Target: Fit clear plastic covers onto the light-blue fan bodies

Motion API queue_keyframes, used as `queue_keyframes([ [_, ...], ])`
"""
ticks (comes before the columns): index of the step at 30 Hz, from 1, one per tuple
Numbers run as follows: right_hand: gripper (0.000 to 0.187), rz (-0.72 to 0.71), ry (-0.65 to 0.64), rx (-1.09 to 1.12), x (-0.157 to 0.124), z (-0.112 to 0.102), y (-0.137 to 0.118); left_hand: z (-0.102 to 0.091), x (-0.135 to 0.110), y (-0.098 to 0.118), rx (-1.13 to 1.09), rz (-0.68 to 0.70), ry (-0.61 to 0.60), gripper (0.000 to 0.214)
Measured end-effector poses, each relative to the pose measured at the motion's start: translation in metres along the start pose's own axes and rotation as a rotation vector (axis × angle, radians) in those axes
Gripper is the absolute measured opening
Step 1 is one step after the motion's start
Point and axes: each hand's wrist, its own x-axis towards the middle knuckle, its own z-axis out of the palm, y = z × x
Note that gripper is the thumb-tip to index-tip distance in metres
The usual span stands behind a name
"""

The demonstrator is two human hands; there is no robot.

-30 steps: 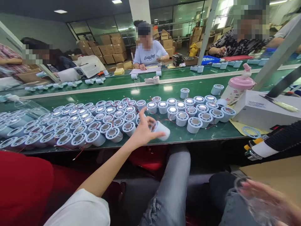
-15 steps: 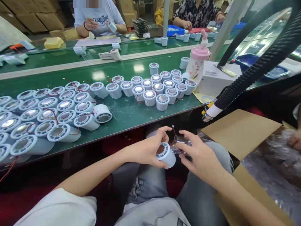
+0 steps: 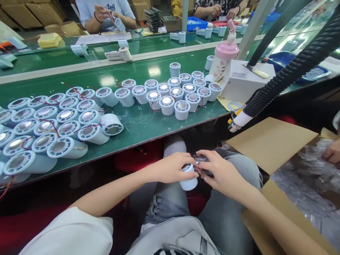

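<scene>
Over my lap, my left hand (image 3: 171, 167) is closed around a pale blue cylindrical housing (image 3: 189, 181) that stands nearly upright. My right hand (image 3: 220, 171) pinches a small clear plastic part (image 3: 201, 160) against the housing's top, where thin red wires show. Many similar pale blue housings (image 3: 66, 122) with round metal-faced ends and red wires lie and stand on the green belt (image 3: 140, 124) in front of me.
A white box (image 3: 244, 83) and a pink-lidded bottle (image 3: 224, 58) stand at the belt's right. A black corrugated hose (image 3: 281, 83) hangs over an open cardboard box (image 3: 271, 145) holding clear bags (image 3: 305, 177), where another person's hand (image 3: 332, 152) reaches. Other people work across the belt.
My left hand took a housing off the belt and brought it down to my lap. My right hand joined it, and now presses the clear part onto its top.
</scene>
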Motion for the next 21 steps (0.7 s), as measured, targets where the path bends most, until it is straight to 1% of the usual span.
queue_keyframes([
  [4, 0.003, 0.05, 0.052, 0.293, -0.007, -0.005, 0.003, 0.002, -0.005, 0.001, -0.008, -0.021, 0.207, 0.031],
  [6, 0.01, 0.058, 0.072, 0.381, -0.008, -0.006, 0.003, 0.002, -0.006, 0.001, -0.044, 0.006, 0.292, 0.039],
  [8, 0.015, 0.052, 0.097, 0.432, -0.009, -0.007, 0.002, 0.002, -0.007, -0.002, -0.096, 0.056, 0.347, 0.052],
  [11, 0.016, 0.054, 0.118, 0.506, -0.01, -0.008, 0.001, 0.005, -0.007, -0.013, -0.15, 0.118, 0.373, 0.068],
  [13, 0.019, 0.096, 0.112, 0.6, -0.011, -0.01, 0.001, 0.01, -0.006, -0.022, -0.143, 0.161, 0.379, 0.073],
  [17, 0.022, 0.239, 0.163, 0.835, -0.012, -0.01, 0.003, 0.022, -0.002, -0.036, -0.09, 0.284, 0.382, 0.069],
  [21, 0.023, 0.326, 0.233, 0.999, -0.01, -0.008, 0.007, 0.024, 0.001, -0.034, -0.151, 0.301, 0.366, 0.068],
])
